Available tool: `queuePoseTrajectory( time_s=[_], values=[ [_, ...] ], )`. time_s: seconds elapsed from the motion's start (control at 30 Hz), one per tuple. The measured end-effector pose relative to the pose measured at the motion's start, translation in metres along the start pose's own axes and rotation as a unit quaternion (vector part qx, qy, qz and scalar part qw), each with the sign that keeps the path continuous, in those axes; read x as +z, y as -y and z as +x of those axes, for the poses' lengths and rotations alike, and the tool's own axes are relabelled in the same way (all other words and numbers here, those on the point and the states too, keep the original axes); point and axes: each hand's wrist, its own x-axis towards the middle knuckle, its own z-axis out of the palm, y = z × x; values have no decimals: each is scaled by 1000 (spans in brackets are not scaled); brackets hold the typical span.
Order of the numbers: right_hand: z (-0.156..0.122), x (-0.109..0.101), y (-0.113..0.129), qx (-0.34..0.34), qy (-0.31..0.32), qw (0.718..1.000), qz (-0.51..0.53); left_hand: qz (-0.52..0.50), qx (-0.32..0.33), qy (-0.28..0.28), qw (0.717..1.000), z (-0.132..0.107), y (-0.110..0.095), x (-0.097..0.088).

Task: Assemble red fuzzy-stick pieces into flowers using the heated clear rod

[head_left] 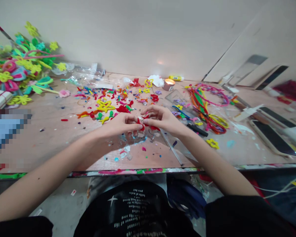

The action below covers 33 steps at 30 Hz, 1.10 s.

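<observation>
Over the middle of the table, my left hand [124,123] and my right hand [160,120] meet at a small red fuzzy piece [141,124], apparently bent pipe cleaner. Both hands pinch it between thumb and fingers, and a little white spot shows at its top. Part of the red piece is hidden by my fingers. Just beyond my hands lie yellow pipe-cleaner stars [105,106] and a red fuzzy bundle [124,108]. A thin clear stick [171,148] slants across the table below my right hand.
A lit candle [168,85] burns at the back beside a yellow glue stick [176,78]. Pipe-cleaner flowers [19,65] pile up at the left. Coloured pipe-cleaner strands [202,108] and a phone [273,138] lie to the right. Small scraps cover the middle.
</observation>
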Motion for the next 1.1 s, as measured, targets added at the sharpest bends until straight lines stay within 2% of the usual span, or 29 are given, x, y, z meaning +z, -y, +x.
queuePoseTrajectory(
  time_s=[0.3,0.5,0.8,0.87,1.0,1.1],
  values=[
    [-1,0,1,9,-7,1000,10,-4,-12,-23,1000,0,-2,-1],
    [0,-3,0,21,-21,999,35,-105,-69,-51,991,1,-2,-2],
    [0,-6,3,11,-54,998,26,-258,-80,-46,962,1,-5,-6],
    [-1,-6,5,14,-31,999,41,-275,-72,-38,958,-1,-8,-6],
    [-4,-4,5,38,52,993,95,-292,-48,-11,955,-4,-12,-5],
    [-5,-2,4,36,103,988,110,-299,-51,-9,953,-5,-14,-6]
  ],
)
